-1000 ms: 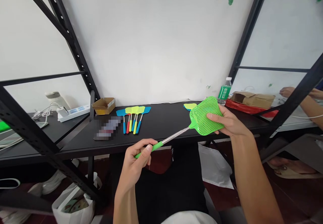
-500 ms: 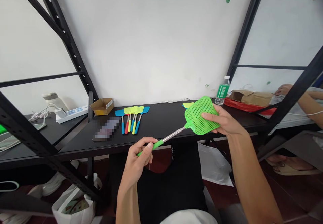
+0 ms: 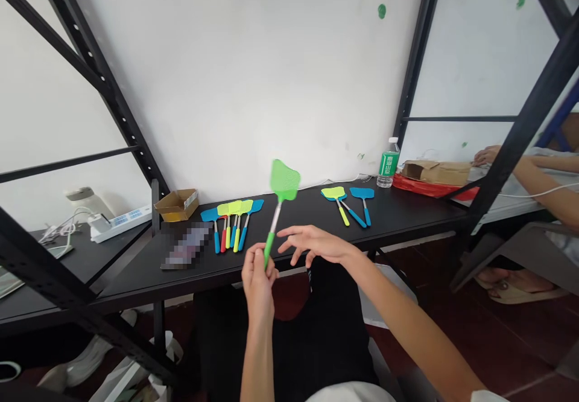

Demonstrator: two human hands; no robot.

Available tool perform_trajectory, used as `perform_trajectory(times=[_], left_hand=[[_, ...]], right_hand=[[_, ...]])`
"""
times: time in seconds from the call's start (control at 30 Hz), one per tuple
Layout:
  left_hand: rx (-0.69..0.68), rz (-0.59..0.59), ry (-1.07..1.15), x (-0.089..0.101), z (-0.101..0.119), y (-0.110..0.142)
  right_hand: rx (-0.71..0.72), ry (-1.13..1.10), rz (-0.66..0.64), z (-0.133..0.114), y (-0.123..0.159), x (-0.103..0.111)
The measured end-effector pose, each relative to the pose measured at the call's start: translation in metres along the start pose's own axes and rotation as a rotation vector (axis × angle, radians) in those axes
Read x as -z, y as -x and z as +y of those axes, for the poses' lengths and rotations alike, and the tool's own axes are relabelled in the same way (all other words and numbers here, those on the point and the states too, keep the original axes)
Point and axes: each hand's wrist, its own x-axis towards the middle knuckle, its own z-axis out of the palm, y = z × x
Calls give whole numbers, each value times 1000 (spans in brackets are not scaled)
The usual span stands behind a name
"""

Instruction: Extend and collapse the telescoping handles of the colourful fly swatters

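My left hand [image 3: 257,278] is closed round the green handle of a green fly swatter [image 3: 284,183], which stands nearly upright with its mesh head in front of the white wall. My right hand [image 3: 312,244] hovers just right of the handle, fingers spread and holding nothing. On the black table [image 3: 407,212] lie a row of several swatters [image 3: 231,221] to the left and two more, a yellow swatter [image 3: 335,197] and a blue swatter [image 3: 363,197], to the right.
A small cardboard box [image 3: 176,204] and a power strip [image 3: 120,220] sit at the left. A green-labelled bottle [image 3: 388,163] and a flat carton [image 3: 436,172] stand at the right. Another person's arm [image 3: 534,172] reaches in from the right. Black rack struts [image 3: 520,142] frame the table.
My right hand let go of the swatter's head and dropped beside the handle. My left hand swung the swatter from slanting right to upright. The view shifted right, showing two swatters on the table.
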Motion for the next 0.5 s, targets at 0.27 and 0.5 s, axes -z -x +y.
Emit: perform_trajectory(times=[0.27, 0.5], left_hand=[[145, -331, -213, -29, -19, 17], [175, -387, -289, -23, -24, 14]], right_hand=[[-41, 37, 280, 22, -8, 30], [-141, 153, 537, 32, 9, 89]])
